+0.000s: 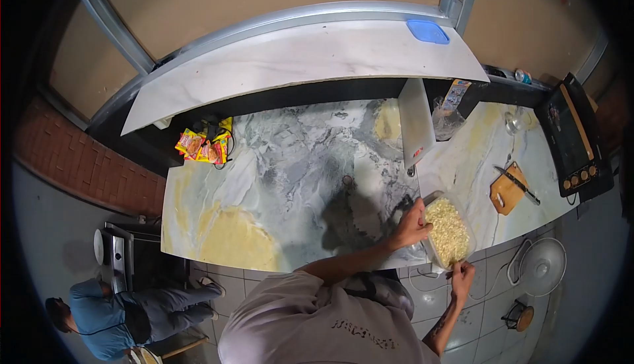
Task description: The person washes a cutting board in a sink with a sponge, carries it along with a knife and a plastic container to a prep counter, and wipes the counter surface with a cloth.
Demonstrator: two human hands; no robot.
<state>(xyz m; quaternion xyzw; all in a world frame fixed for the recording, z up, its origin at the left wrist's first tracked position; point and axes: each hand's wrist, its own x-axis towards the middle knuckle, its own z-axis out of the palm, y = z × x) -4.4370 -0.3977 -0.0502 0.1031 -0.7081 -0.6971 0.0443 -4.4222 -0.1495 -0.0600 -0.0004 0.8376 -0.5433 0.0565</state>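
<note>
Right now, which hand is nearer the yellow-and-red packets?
Left. The left hand is at the left side of the clear container, right of the packets across the counter; the right hand is farther, at the container's near edge.

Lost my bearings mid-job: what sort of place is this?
Probably a kitchen or food-prep area: there's a countertop oven, a cutting board and a container full of pale food bits.

container (433, 197) 1 | knife (519, 184) 1 | board (510, 193) 1 | oven (569, 136) 1 | packets (191, 143) 2, maybe more
</note>
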